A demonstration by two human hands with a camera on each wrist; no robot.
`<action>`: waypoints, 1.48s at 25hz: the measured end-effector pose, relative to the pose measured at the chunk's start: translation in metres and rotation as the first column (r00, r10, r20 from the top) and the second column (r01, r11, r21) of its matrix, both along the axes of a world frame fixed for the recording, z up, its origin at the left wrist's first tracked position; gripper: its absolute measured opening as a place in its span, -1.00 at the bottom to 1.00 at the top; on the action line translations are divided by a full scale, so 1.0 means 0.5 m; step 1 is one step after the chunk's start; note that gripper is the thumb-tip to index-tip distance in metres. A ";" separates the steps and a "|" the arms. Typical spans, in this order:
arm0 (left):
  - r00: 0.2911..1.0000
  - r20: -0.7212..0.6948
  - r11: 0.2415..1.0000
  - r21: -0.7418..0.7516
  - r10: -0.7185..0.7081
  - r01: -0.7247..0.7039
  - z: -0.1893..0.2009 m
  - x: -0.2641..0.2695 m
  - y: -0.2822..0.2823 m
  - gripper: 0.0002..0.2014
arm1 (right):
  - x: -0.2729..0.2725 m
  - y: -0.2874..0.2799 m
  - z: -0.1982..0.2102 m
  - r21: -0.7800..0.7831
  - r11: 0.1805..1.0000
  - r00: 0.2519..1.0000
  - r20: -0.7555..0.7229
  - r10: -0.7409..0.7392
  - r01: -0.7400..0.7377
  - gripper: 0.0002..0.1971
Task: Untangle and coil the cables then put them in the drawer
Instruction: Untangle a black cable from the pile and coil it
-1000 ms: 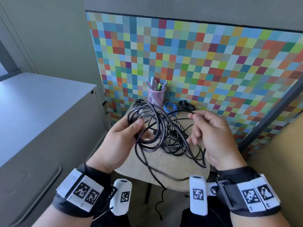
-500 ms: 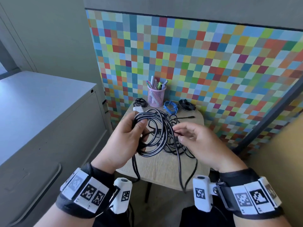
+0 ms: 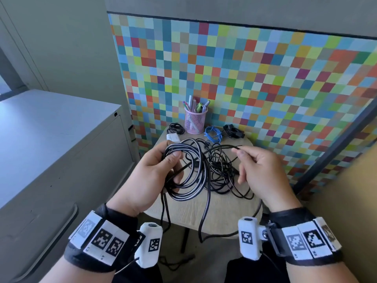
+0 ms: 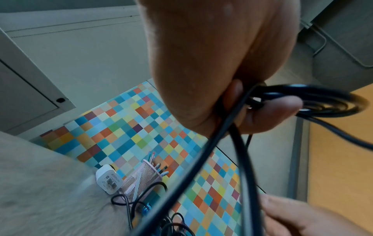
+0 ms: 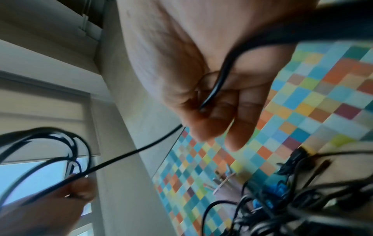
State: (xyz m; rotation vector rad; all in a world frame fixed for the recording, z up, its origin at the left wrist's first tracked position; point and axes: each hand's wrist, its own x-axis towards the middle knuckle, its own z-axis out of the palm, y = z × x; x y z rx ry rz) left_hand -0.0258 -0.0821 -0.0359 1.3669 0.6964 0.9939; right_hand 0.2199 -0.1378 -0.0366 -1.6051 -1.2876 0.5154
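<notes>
Your left hand [image 3: 152, 176] grips a half-wound black cable [image 3: 189, 170], right hand [image 3: 263, 170] pinching its strand; tangle [image 3: 226, 174] and drawer remain.

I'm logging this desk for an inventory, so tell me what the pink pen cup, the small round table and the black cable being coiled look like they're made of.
Pink pen cup: probably painted wire mesh; the wall shows a fine grid of holes.
Small round table: pale matte wood or wood-look laminate, with faint grain lines.
Black cable, held in the left hand: smooth, slightly glossy jacket, likely plastic or rubber; highlights run along its loops.
</notes>
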 end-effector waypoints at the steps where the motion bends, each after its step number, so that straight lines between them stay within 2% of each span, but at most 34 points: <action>1: 1.000 -0.010 1.000 0.022 0.017 -0.017 0.001 -0.002 0.003 -0.81 | 0.010 0.002 -0.003 -0.053 0.999 1.000 -0.010 0.009 -0.010 -0.64; 4: 0.994 -0.100 0.994 0.108 0.046 -0.035 0.000 0.007 0.000 -0.80 | 0.008 -0.002 -0.010 -0.171 0.975 0.985 0.065 0.157 -0.144 -0.47; 7: 0.990 -0.141 0.991 0.134 0.024 -0.005 0.005 0.022 -0.011 -0.82 | -0.027 -0.006 -0.012 -0.174 0.932 0.935 0.104 0.338 -0.317 -0.39; 12: 0.990 -0.141 0.989 0.138 -0.031 0.051 0.009 0.020 -0.013 -0.83 | -0.080 0.001 -0.018 0.001 0.937 0.911 0.235 0.338 -0.348 -0.23; 14: 0.987 -0.154 0.987 0.144 -0.049 0.072 0.007 0.017 -0.012 -0.83 | -0.094 0.003 -0.006 0.011 0.919 0.889 0.257 0.379 -0.395 -0.33; 17: 0.990 -0.108 0.987 0.123 -0.088 0.101 0.006 0.011 -0.010 -0.85 | -0.096 0.008 -0.003 0.101 0.884 0.865 0.285 0.414 -0.456 -0.79; 18: 0.992 -0.085 0.988 0.111 -0.097 0.106 0.005 0.007 -0.009 -0.83 | -0.092 0.003 0.000 0.113 0.882 0.874 0.239 0.423 -0.458 -0.90; 20: 0.995 -0.011 0.993 0.055 -0.100 0.100 0.006 -0.001 -0.006 -0.80 | -0.079 -0.008 0.009 0.101 0.917 0.919 0.128 0.373 -0.387 -0.84; 23: 0.996 0.079 0.998 -0.051 -0.029 0.033 0.007 -0.018 -0.001 -0.80 | -0.024 -0.018 0.013 0.081 0.985 0.988 0.029 0.150 -0.152 -0.81; 25: 0.999 0.042 0.999 -0.044 0.023 -0.021 0.007 -0.025 0.005 -0.74 | 0.024 -0.017 0.001 0.023 0.997 0.997 0.005 0.079 -0.079 -0.76; 27: 1.000 -0.024 1.000 0.018 0.018 -0.018 0.004 -0.025 0.008 -0.70 | 0.049 -0.017 -0.015 -0.113 0.987 0.993 0.014 0.115 -0.113 -0.61; 29: 0.997 -0.079 0.997 0.075 0.003 0.003 0.004 -0.016 0.006 -0.76 | 0.046 -0.018 -0.028 -0.193 0.967 0.982 0.057 0.182 -0.168 -0.54; 32: 0.985 -0.170 0.991 0.136 0.042 -0.019 0.004 -0.001 0.002 -0.81 | 0.015 -0.014 -0.032 -0.170 0.960 0.968 0.072 0.240 -0.225 -0.44; 34: 0.987 -0.161 0.992 0.124 0.026 -0.006 0.004 0.003 0.000 -0.81 | -0.005 -0.013 -0.027 -0.138 0.957 0.948 0.163 0.275 -0.254 -0.24; 35: 0.987 -0.159 0.993 0.115 0.018 0.000 0.004 0.004 0.000 -0.82 | -0.017 -0.011 -0.022 -0.114 0.954 0.933 0.203 0.296 -0.278 -0.22; 37: 0.985 -0.173 0.994 0.113 0.015 0.005 0.006 0.006 -0.003 -0.82 | -0.048 -0.003 -0.011 -0.053 0.938 0.892 0.293 0.343 -0.343 -0.39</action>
